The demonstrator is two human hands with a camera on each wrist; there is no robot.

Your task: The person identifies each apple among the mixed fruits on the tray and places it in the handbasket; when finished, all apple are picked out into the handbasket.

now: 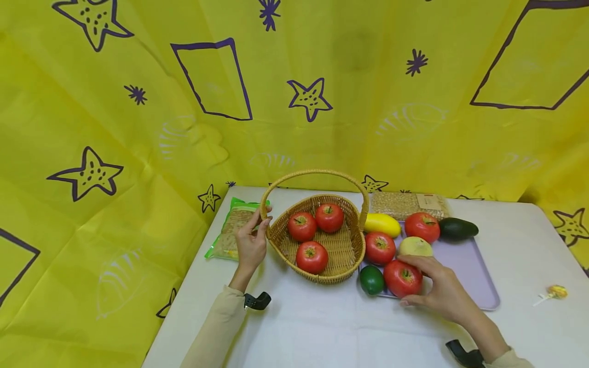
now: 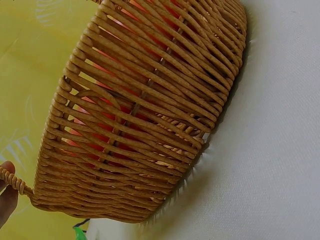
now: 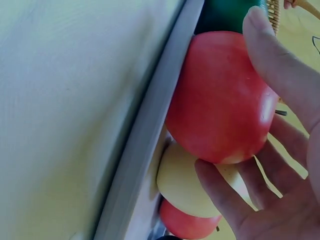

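Note:
A wicker basket [image 1: 342,263] with an arched handle [image 1: 317,172] stands mid-table, holding several red apples, one of them at its front [image 1: 312,257]. My left hand [image 1: 251,245] pinches the left foot of the handle between thumb and fingers. On the near left corner of the lilac tray [image 1: 465,266] sits another red apple [image 1: 403,279]. Around that apple my right hand [image 1: 444,289] has its thumb on the near side and fingers on the far side. In the right wrist view the thumb and a fingertip meet the apple [image 3: 220,95]; its underside is partly hidden.
Around the tray's left side lie a green lime-like fruit [image 1: 371,280], a pale yellow fruit [image 1: 415,247], a yellow mango-like fruit [image 1: 383,225], more apples and an avocado [image 1: 457,229]. Grain packs [image 1: 407,203] lie behind; a green-edged pack [image 1: 232,230] left, a lollipop [image 1: 557,292] right.

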